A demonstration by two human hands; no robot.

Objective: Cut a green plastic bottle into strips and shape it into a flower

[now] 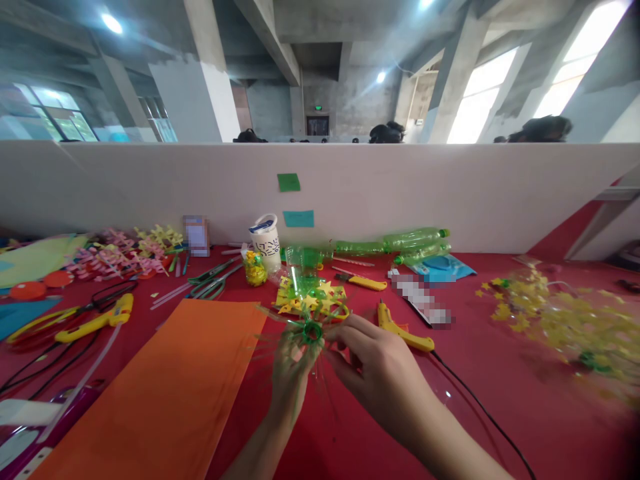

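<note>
Both my hands meet low in the middle of the head view over a red table (pixel 500 400). My left hand (pixel 293 373) is closed around a green plastic bottle top (pixel 311 331) cut into thin radiating strips. My right hand (pixel 373 363) touches the strips from the right with fingers pinched on them. Just behind lies a pile of yellow foam stars (pixel 311 298).
An orange sheet (pixel 165 393) lies left of my hands. Yellow glue guns (pixel 403 331) (pixel 100 320), scissors (pixel 213 280), green bottles (pixel 400 243), a white cup (pixel 266 243) and pink and yellow cut-outs (pixel 125 253) are spread about. Yellow star strings (pixel 560 317) lie right. A white partition (pixel 450 187) backs the table.
</note>
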